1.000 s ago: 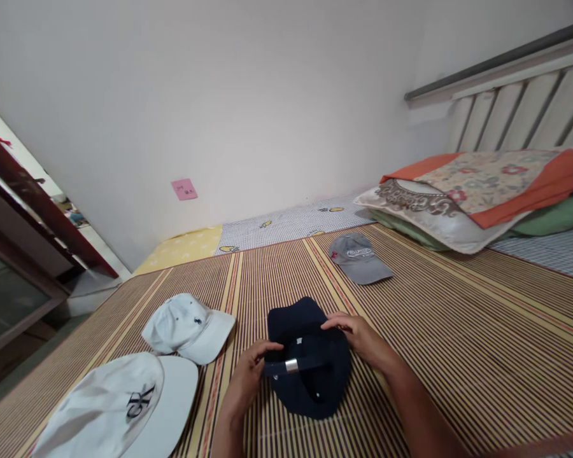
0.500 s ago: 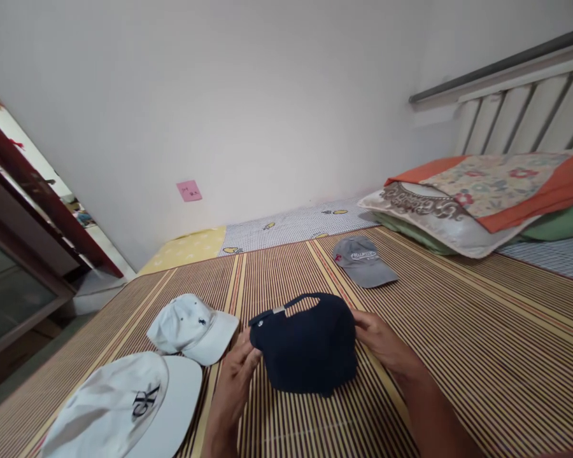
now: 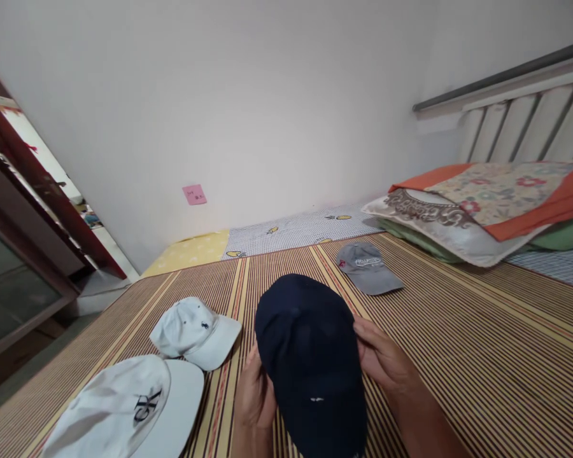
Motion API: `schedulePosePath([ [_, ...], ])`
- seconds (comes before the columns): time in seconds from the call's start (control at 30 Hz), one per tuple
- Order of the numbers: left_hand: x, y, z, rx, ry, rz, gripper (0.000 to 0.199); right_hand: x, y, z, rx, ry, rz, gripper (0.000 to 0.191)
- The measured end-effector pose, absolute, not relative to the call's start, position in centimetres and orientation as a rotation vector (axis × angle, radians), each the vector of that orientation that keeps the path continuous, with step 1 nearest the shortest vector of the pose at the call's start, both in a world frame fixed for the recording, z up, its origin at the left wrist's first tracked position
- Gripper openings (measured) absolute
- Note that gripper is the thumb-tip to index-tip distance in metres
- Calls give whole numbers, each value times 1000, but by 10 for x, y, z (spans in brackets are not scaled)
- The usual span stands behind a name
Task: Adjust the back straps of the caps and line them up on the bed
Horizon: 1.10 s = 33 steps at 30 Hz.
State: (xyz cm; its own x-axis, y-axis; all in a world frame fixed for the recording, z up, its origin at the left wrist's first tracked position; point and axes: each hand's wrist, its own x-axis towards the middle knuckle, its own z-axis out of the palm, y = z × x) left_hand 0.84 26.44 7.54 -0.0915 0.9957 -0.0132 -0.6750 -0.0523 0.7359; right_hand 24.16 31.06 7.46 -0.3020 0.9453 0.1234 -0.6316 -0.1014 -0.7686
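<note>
A dark navy baseball cap point(image 3: 305, 343) is held between my two hands, its crown upward and its brim pointing toward me. My left hand point(image 3: 255, 388) grips its left side, with the fingertips partly hidden behind the cloth. On the opposite side my right hand point(image 3: 379, 350) is closed on the edge, thumb along the outside. To the left lie a white cap with a small dark emblem point(image 3: 191, 331) and, nearer me, a larger white cap lettered CK point(image 3: 114, 407). Farther back on the right rests a grey cap with white lettering point(image 3: 367, 267).
The caps lie on a striped mat point(image 3: 468, 343) over a bed. Pillows with a floral and orange cover point(image 3: 496, 197) are stacked at the right, beside a white radiator point(image 3: 530, 121). A pink note point(image 3: 193, 194) is on the wall; a doorway point(image 3: 48, 184) opens at the left.
The navy cap has turned in my hands: its back strap opening was showing, now its crown and brim show. Both hands have shifted slightly toward the right with it.
</note>
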Motion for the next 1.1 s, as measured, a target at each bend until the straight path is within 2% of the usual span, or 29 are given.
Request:
schedulePosePath([
  [0.07, 9, 268, 66, 618, 638, 1477, 34, 236, 311, 69, -493, -846, 1638, 43],
  [0.2, 4, 274, 49, 691, 524, 1264, 39, 226, 306, 70, -487, -874, 1644, 72],
  [0.27, 3, 275, 44, 707, 476, 1193, 40, 224, 304, 73, -458, -887, 1685, 78],
  [0.4, 6, 273, 40, 730, 460, 1167, 42, 224, 304, 78, -459, -970, 1772, 83],
  [0.6, 15, 260, 32, 665, 471, 1286, 68, 222, 305, 80, -433, -958, 1849, 87],
  [0.83, 30, 254, 44, 686, 458, 1074, 85, 214, 310, 61, -471, -924, 1848, 84],
  [1.1, 40, 256, 58, 636, 434, 1092, 88, 216, 311, 62, -445, -857, 1874, 86],
])
